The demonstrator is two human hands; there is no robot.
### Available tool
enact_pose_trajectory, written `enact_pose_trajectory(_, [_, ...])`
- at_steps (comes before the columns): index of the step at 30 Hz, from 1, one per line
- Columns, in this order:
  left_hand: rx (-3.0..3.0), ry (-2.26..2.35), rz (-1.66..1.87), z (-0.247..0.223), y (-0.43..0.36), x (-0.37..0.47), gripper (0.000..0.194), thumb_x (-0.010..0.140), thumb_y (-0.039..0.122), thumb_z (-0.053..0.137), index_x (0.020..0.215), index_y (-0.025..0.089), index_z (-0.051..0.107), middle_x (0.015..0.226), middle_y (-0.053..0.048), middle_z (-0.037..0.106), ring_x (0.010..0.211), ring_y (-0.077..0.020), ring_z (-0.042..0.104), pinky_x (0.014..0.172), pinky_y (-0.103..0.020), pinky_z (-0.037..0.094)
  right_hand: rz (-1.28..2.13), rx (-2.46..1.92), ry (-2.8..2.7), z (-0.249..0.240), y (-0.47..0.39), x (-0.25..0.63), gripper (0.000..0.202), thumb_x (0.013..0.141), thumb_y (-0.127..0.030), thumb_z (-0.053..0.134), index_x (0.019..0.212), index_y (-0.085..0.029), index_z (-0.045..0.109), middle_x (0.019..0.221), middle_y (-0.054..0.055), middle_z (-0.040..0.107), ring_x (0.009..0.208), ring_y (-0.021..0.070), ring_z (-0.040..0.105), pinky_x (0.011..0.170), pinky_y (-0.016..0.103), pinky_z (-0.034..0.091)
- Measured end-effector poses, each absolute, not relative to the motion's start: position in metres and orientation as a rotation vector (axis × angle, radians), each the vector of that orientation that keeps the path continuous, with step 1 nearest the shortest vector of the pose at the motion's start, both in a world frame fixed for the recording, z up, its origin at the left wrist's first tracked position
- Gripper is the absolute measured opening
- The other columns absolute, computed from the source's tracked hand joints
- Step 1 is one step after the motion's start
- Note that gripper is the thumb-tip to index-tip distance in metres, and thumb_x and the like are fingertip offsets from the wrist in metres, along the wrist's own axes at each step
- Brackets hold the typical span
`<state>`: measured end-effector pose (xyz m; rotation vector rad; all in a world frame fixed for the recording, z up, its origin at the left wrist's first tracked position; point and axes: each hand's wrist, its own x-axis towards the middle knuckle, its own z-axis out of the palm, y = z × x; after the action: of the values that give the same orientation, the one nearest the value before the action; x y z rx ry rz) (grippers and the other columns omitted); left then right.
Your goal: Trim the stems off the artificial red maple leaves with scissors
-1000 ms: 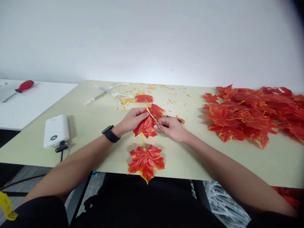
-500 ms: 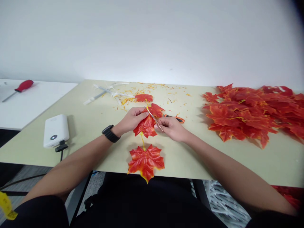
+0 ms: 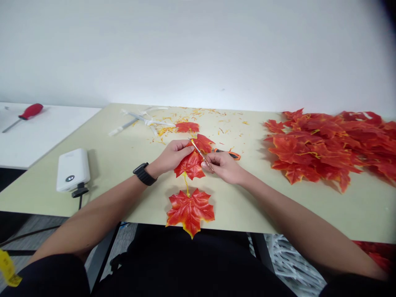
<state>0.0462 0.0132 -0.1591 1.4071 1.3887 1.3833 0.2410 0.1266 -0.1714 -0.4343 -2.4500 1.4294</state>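
Note:
My left hand (image 3: 173,156) is closed on an artificial maple leaf (image 3: 190,166), red with yellow edges, thumb on top. In my right hand (image 3: 224,166) is a slim shiny pair of tweezers (image 3: 201,154), its tip at the yellow stem beside my left thumb. A second leaf (image 3: 202,143) lies just behind, partly covered. Toward me, a yellow stem joins the held leaf to another maple leaf (image 3: 191,210), whose point reaches past the table's front edge. One more red leaf (image 3: 187,127) lies farther back. My fingers hide part of the stem.
An orange-and-black tool (image 3: 232,154) lies behind my right hand. Yellow scraps (image 3: 198,113) and clear plastic strips (image 3: 144,119) are scattered at the back. A leaf pile (image 3: 315,144) covers the right side. A white power bank (image 3: 73,169) and a red-handled screwdriver (image 3: 31,111) are left.
Both hands stay almost in place, and the tweezers' tip remains at the stem. The tweezers' angle shifts very slightly in my right hand.

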Motion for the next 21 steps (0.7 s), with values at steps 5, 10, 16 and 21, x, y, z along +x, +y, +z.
enact_pose_trajectory(5, [1.397,1.419,1.386,-0.1584,0.0135,0.0473,0.028,0.090,0.034,0.065,0.070,0.015,0.060,0.062,0.002,0.056,0.052,-0.0069,0.045,0.049,-0.019,0.036,1.453,-0.453,-2.424,-0.1714,0.1263,0.2411,0.062,0.086,-0.071,0.064,0.064,-0.021,0.035,0.062,-0.005,0.034,0.059,0.0096,0.028,0.055,0.027,0.024])
enact_pose_trajectory(10, [1.376,1.408,1.383,-0.1587,0.0129,0.0479,0.028,0.089,0.036,0.065,0.071,0.016,0.061,0.062,0.001,0.056,0.052,-0.0073,0.044,0.048,-0.020,0.035,1.450,-0.432,-2.458,-0.1710,0.1265,0.2420,0.059,0.088,-0.069,0.064,0.066,-0.020,0.039,0.064,-0.003,0.039,0.060,0.0100,0.030,0.057,0.027,0.025])
enact_pose_trajectory(16, [1.383,1.428,1.383,-0.1588,0.0129,0.0482,0.028,0.089,0.035,0.066,0.070,0.016,0.060,0.062,0.001,0.056,0.052,-0.0074,0.044,0.049,-0.020,0.035,1.472,-0.435,-2.443,-0.1727,0.1276,0.2415,0.059,0.086,-0.067,0.068,0.066,-0.020,0.038,0.064,-0.004,0.038,0.061,0.0101,0.030,0.057,0.027,0.025])
enact_pose_trajectory(21, [1.384,1.395,1.388,-0.1599,0.0136,0.0475,0.026,0.090,0.034,0.064,0.072,0.015,0.062,0.063,0.001,0.057,0.053,-0.0071,0.045,0.050,-0.020,0.036,1.473,-0.456,-2.430,-0.1722,0.1275,0.2417,0.061,0.085,-0.067,0.069,0.064,-0.020,0.036,0.062,-0.004,0.035,0.060,0.0097,0.029,0.057,0.027,0.025])
